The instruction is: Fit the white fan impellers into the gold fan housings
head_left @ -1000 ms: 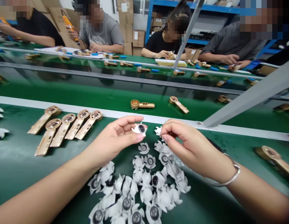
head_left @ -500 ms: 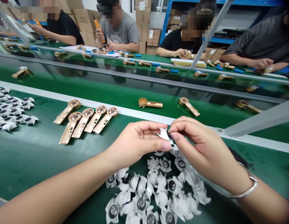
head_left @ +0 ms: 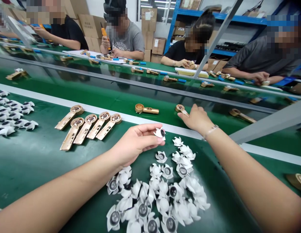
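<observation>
Noted at inspection: the main reference is the pile of white petalled lens parts (head_left: 160,191) lying loose on the green conveyor belt (head_left: 43,171).

The left hand (head_left: 138,140) is above and just left of the pile. Its fingertips and thumb pinch one white petalled lens part (head_left: 160,133), dark lens facing the camera. The part is held clear of the belt, directly above the pile's top end.

The right hand (head_left: 196,119) is beyond the pile, reaching across the white belt rail (head_left: 131,120). Its fingers (head_left: 183,118) are loosely together, not spread, and lie over the narrow end of a gold-coloured handle piece (head_left: 180,109). Whether they grip it cannot be told. A thin metal bangle (head_left: 210,132) sits on that wrist.

Left of the pile, five gold-coloured handle pieces (head_left: 90,123) lie side by side on the belt, with a second heap of white parts (head_left: 9,115) further left. Beyond the pile, a gold-coloured cup-ended piece (head_left: 146,110) lies on the far belt. Four seated co-workers (head_left: 126,38) handle parts well beyond it.
</observation>
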Available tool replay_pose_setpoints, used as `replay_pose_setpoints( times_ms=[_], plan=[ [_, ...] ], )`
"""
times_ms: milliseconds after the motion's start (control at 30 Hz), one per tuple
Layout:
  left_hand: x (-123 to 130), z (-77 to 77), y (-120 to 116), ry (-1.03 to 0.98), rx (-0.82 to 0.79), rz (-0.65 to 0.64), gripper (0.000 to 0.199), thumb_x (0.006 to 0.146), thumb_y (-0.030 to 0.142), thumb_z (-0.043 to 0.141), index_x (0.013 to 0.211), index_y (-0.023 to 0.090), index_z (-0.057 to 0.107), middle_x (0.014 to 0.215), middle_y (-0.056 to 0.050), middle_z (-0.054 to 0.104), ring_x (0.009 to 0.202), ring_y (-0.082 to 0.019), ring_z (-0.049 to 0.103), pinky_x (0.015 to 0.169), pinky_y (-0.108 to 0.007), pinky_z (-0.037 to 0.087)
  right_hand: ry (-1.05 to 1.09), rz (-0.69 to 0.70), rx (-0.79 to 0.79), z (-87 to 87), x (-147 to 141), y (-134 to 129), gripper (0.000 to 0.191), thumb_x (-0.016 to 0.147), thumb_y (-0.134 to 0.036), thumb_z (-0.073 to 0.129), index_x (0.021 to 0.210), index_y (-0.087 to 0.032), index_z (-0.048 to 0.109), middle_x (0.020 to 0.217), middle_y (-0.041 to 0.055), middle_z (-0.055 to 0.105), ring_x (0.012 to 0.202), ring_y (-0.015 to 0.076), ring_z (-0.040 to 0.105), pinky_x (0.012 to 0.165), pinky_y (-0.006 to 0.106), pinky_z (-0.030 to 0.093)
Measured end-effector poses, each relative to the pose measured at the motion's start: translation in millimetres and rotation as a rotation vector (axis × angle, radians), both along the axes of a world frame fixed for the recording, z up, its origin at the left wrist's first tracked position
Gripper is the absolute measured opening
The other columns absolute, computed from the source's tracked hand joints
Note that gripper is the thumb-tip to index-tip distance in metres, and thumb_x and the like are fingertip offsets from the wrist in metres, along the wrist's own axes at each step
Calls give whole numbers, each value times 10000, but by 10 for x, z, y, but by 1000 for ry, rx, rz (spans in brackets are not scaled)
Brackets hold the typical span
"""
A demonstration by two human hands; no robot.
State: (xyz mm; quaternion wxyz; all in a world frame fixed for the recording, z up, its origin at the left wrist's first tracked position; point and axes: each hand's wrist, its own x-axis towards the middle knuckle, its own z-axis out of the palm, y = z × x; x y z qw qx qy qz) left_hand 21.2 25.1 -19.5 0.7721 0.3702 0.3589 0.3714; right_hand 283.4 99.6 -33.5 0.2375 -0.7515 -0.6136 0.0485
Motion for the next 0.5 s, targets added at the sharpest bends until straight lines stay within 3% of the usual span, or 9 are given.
replay_pose_setpoints(
  times_ms=[100,167,300,400,500],
  plan=[
    [-17,8,23,-20,-10,24,311,721,109,797,1015,195,742,867,-9,739,828,-126,734,825,-235,532,115,-4,-117,-96,207,297,282,771,-410,712,788,-151,603,824,183,671,875,350,679,769,475,530],
    [-27,6,42,-28,4,52,321,739,117,781,1047,188,726,886,-19,737,841,-134,731,874,-272,529,219,55,-168,-93,203,239,279,801,-427,688,767,-193,538,714,98,660,743,262,684,679,387,548],
    [-25,-31,75,-39,115,166,338,736,126,775,1061,185,703,931,-12,704,849,-147,720,937,-341,508,449,249,-234,5,-123,-308,316,923,-517,534,946,-210,463,791,47,682,573,142,623,536,277,525],
    [-5,-85,83,-11,206,210,355,722,161,799,1062,193,703,997,-15,676,875,-146,695,956,-358,489,612,394,-158,96,-429,-760,374,962,-527,478,1190,-231,458,767,-6,609,510,114,517,438,239,430],
    [10,-131,80,7,255,215,405,696,191,835,1078,174,701,1054,-39,671,929,-146,660,980,-351,476,437,512,4,147,-612,-997,341,981,-411,487,1281,-251,513,778,11,571,630,156,546,522,272,444]
  ],
)
